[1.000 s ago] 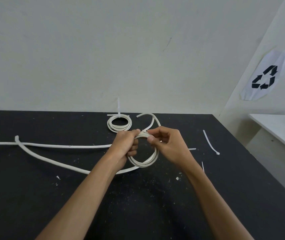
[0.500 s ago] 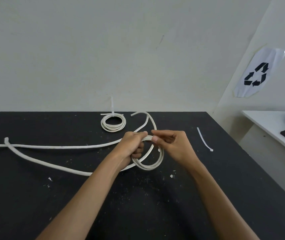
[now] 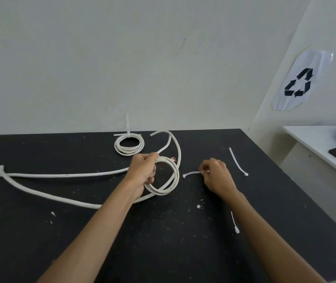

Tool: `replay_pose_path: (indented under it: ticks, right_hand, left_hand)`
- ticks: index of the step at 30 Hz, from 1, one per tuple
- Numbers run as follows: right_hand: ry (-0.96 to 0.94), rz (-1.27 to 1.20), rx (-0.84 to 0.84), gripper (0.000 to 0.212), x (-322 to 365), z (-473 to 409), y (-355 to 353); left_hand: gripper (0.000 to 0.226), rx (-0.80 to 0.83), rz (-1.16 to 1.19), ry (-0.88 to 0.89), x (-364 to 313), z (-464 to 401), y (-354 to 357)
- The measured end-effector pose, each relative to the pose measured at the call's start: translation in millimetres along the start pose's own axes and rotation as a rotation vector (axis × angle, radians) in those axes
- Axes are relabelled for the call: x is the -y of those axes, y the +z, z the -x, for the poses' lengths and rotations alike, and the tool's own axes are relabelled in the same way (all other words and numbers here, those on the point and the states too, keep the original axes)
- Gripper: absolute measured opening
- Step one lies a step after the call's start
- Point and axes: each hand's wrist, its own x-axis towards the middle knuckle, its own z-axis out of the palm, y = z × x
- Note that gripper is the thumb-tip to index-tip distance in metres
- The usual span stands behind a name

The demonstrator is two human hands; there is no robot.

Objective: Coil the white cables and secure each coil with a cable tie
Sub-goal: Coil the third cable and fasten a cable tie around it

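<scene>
The right hand [image 3: 216, 176] has been moved away from the coil [image 3: 166, 176] since half a second ago, and a cable tie [image 3: 192, 173] is now pinched between its fingertips just above the desk [image 3: 40, 242]. The coil is held alone by the left hand [image 3: 143, 170], whose fingers are curled tightly around its left side. The long loose part of the white cable [image 3: 61, 175] is still lying across the desk to the left. It is judged that coiling is paused and tying is to begin. A finished coil [image 3: 129, 144] is seen behind, already tied.
</scene>
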Motion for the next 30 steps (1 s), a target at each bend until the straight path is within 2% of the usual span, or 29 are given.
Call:
replay_pose_path:
  ticks: [3,6,10,12,15,21,25,30]
  right_hand:
    - [0.033,-0.019,0.036,0.028,7.0,-2.7,-4.1]
    - [0.075,-0.326,0.042,0.021,18.3,-2.4,-14.1]
    - [0.047,-0.769,0.105,0.002,39.1,8.3,-32.8]
    - [0.028,-0.864,0.138,0.005,47.7,15.1,-41.9]
    - [-0.001,-0.915,0.168,0.008,56.1,19.8,-49.4]
    - [-0.014,-0.882,0.174,0.015,67.6,24.0,-52.5]
    - [-0.040,-0.819,0.137,0.014,76.0,26.2,-53.9]
    - [-0.096,-0.752,0.158,0.009,85.9,29.3,-56.9]
  left_hand:
    - [0.023,-0.016,0.008,-0.005,-0.3,-0.5,-3.8]
    - [0.025,-0.027,0.022,0.005,-0.7,-0.8,-7.7]
    - [0.030,-0.050,0.052,0.009,-2.2,-2.6,-10.7]
    - [0.030,-0.053,0.054,0.008,-3.0,-2.2,-10.2]
    - [0.030,-0.058,0.054,0.008,-3.8,-1.0,-10.3]
    - [0.012,-0.051,0.061,0.025,-5.9,0.2,-14.4]
    - [0.029,-0.064,0.086,0.037,-8.2,2.0,-16.5]
    - [0.038,-0.066,0.179,0.065,-12.2,1.0,-16.1]
